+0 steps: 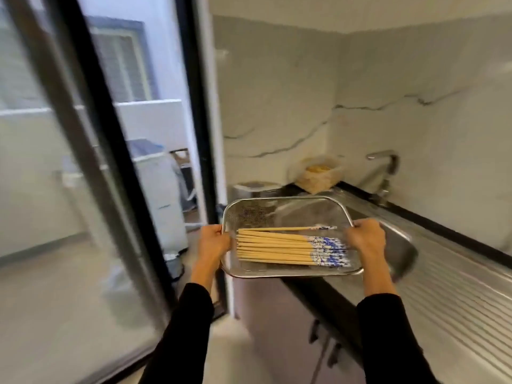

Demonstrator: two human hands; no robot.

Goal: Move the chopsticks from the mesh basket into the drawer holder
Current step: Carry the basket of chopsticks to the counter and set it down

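Holding the basket [288, 209] by its two short sides, we carry it in the air at the near end of the counter [457, 286]. Our left hand [213, 241] curls its fingers round the left rim, and our right hand [365, 238] grips the right rim the same way, thumb over the edge. Both sleeves [188, 333] are black.

The chopsticks [288, 246] lie inside the basket, toward its near side, in a loose bundle running left to right. Their plain wooden ends point to our left hand and their blue-and-white patterned ends to our right. One stick lies a little apart at the far edge of the bundle, slightly angled. The far half of the basket shows only mesh.

Below and to the right of the basket we see a steel bowl [401, 250], partly hidden by our right hand. The counter is ridged steel, with a tap [385, 167] at the back against the marbled wall [277, 106]. A clear tub [318, 173] with something yellowish in it sits in the corner; we cannot tell what it holds. On our left stands a glass door [83, 162] with a dark frame. The whole view is blurred.
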